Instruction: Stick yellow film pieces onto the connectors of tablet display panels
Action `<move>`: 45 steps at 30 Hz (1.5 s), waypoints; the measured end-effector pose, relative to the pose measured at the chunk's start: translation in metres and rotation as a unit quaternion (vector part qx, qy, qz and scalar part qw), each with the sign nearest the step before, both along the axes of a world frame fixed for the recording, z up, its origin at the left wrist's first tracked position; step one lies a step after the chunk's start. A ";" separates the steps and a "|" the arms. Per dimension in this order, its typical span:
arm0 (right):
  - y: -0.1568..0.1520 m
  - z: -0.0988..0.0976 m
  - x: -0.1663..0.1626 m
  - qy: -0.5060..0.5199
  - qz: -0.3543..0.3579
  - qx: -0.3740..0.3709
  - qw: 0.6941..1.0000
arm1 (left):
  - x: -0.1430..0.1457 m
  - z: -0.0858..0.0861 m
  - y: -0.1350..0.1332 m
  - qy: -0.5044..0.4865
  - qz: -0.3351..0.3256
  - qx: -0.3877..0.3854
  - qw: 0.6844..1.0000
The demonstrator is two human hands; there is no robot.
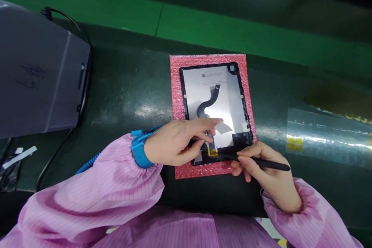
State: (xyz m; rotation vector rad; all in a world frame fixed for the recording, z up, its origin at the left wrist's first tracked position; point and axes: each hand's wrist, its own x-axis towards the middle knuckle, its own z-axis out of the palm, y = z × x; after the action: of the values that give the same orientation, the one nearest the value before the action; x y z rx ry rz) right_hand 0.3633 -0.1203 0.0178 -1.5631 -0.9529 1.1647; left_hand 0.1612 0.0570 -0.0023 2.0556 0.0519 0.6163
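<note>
A tablet screen assembly (197,102) lies silvery back up in a black frame on a pink bubble-wrap sheet (178,85). A dark curved ribbon cable (210,102) runs down its middle. Over the lower left of the panel is my left hand (180,139), index finger stretched out and thumb apart from it; its fingertips are by the cable's lower part. My right hand (258,162) grips black tweezers (271,164) like a pen. Their tip points left at a gold-coloured connector strip (213,152) near the panel's bottom edge; whether it touches is unclear.
A large grey box-shaped device (37,73) stands at the left with a black cable (84,97) beside it. A blue wrist strap (141,149) with a coiled cord is on my left wrist. Clear plastic film (325,131) lies on the dark green bench (130,73) at right.
</note>
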 end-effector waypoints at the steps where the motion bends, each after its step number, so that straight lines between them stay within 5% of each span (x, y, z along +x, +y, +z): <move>1: 0.000 0.000 0.000 0.001 0.002 -0.002 1.000 | 0.000 0.000 0.000 -0.002 0.002 0.000 1.000; 35: 0.002 0.003 -0.002 -0.051 0.003 -0.010 0.999 | 0.000 0.005 0.000 0.033 -0.001 -0.039 0.999; 45: 0.006 0.008 -0.003 -0.045 0.004 -0.012 0.999 | 0.001 0.005 -0.008 0.002 -0.083 -0.095 0.992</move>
State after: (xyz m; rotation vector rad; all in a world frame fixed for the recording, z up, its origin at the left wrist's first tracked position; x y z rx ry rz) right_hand 0.3599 -0.1141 0.0256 -1.6440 -1.0073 1.1241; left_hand 0.1624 0.0492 0.0027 1.8554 -0.0567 0.4854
